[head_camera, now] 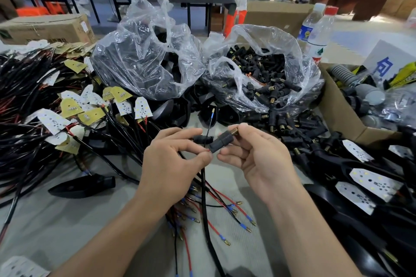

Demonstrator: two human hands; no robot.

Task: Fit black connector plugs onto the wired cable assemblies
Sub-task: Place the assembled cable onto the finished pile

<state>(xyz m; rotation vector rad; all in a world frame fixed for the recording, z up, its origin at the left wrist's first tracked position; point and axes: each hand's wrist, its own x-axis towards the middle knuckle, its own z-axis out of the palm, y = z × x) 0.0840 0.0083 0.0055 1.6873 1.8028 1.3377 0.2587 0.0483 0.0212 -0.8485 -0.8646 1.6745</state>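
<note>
Black plastic fills both our hands above the middle of the table. Our right hand (pixel 245 153) pinches a black connector plug (pixel 221 141) between thumb and fingertips, its brass threaded tip pointing up and away, its open mouth turned toward the left. Our left hand (pixel 177 157) is closed on the cable assembly (pixel 203 177), thumb and forefinger clamped just behind a second dark sleeve (pixel 202 139) already on the wires. A thin black lead (pixel 210 119) with a blue collar and brass pin stands straight up from between the hands.

The risk we see is at the plug's mouth, where a bit of red wire (pixel 208 151) shows (whether its pin is seated inside, we cannot tell). If the two parts meet at an angle, the wire could fold or get nipped at the rim instead of sliding in. The upright lead could be left outside altogether. A tug on the long cable hanging down to the loose red and black leads (pixel 225 209) on the table could also pull it out of line.

Spare plugs wait in the open clear bag (pixel 265 69) behind.
</note>
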